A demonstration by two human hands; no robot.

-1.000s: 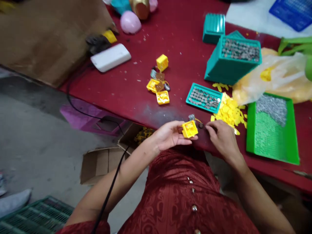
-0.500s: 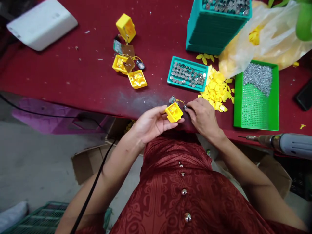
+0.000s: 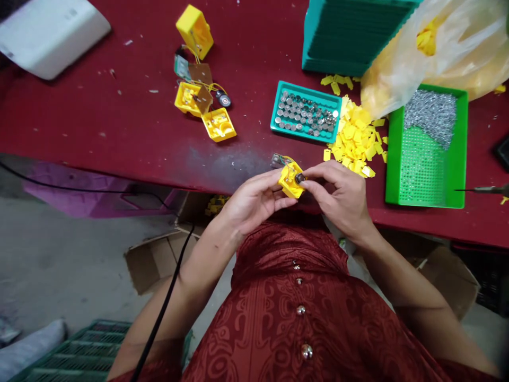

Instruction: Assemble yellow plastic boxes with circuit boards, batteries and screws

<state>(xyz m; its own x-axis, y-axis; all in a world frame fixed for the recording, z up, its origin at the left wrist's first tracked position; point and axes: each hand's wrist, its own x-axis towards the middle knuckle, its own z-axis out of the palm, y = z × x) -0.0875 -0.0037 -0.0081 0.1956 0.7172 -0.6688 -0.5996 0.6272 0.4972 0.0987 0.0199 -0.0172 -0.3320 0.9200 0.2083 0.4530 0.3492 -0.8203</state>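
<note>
A small open yellow casing (image 3: 289,183) is held by my left hand (image 3: 256,201), fingers beneath and thumb at its left side. My right hand (image 3: 342,196) pinches a small dark round part (image 3: 299,179) between thumb and forefinger, at the casing's right side. Thin yellow wires and a small circuit board (image 3: 277,159) stick out at the casing's upper edge. Just beyond the hands lies a teal tray (image 3: 274,124) of silver button-like discs. A heap of small yellow pieces (image 3: 356,139) is beside that tray.
More yellow casings (image 3: 218,125) with wires and boards lie at the upper left. A white box (image 3: 55,34), stacked teal trays (image 3: 338,42), a plastic bag (image 3: 389,79) and a green basket (image 3: 393,180) of metal pins surround the work. A thin tool tip (image 3: 479,189) points in from the right.
My right hand has brought the dark round part left, from beside the casing to its opening. The view has shifted slightly, and less of the tool at the right shows.
</note>
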